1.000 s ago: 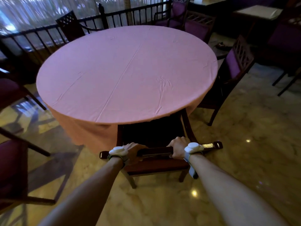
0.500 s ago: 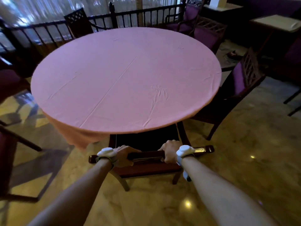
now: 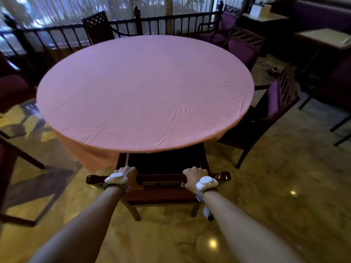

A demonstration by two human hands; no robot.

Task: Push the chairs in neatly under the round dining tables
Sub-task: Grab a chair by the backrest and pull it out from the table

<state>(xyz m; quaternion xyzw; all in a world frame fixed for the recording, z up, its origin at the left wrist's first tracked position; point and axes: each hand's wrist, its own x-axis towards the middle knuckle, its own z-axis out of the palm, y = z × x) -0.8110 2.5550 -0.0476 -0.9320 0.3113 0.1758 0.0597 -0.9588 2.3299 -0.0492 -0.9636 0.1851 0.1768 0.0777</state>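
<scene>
A round table (image 3: 144,88) under a pink cloth fills the middle of the head view. Directly in front of me stands a dark wooden chair (image 3: 161,180), its seat partly under the table's near edge. Both my hands grip its top rail: my left hand (image 3: 128,174) left of centre, my right hand (image 3: 193,176) right of centre, each wrist wearing a white band. A second chair (image 3: 275,99) with a purple cushion stands at the table's right, angled and partly out. Another dark chair (image 3: 97,25) is at the far side.
Purple-seated chairs (image 3: 241,46) stand at the far right, and parts of dark chairs (image 3: 13,88) show at the left edge. A dark wooden railing (image 3: 57,37) runs behind the table. A square table (image 3: 322,37) is at upper right. The floor is glossy marble (image 3: 266,186).
The chair has slid forward, with more of its seat under the tablecloth edge. My hands keep the same grip on the rail, and my view has moved closer to the table.
</scene>
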